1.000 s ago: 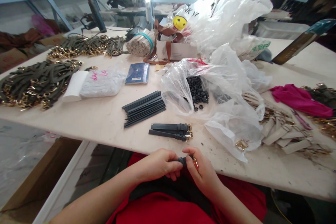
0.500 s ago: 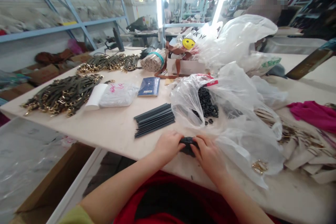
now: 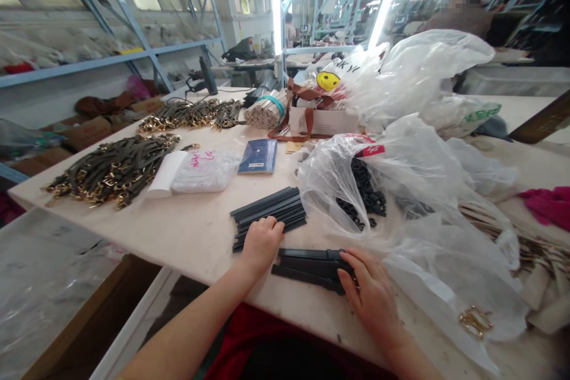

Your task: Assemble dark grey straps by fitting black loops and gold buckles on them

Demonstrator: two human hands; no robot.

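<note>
My left hand (image 3: 260, 241) rests with curled fingers on the near end of a stack of plain dark strips (image 3: 268, 214) on the table (image 3: 191, 231). My right hand (image 3: 369, 291) lies over the right end of a small pile of dark finished straps (image 3: 307, 264), fingers pressed on the buckle end. The straps lie flat near the table's front edge. Just beyond them a clear plastic bag (image 3: 338, 184) holds small black loops (image 3: 365, 193).
Heaps of dark straps with gold buckles (image 3: 111, 169) lie at the left, with a white packet (image 3: 196, 169) and a blue booklet (image 3: 258, 156) beside them. Crumpled plastic bags (image 3: 445, 237), a loose gold buckle (image 3: 476, 320) and pink cloth (image 3: 547, 205) fill the right. A person stands at the far right back.
Both hands rose from my lap to the table with a strap. It now lies on the small pile. My left hand has moved left onto the stack of strips.
</note>
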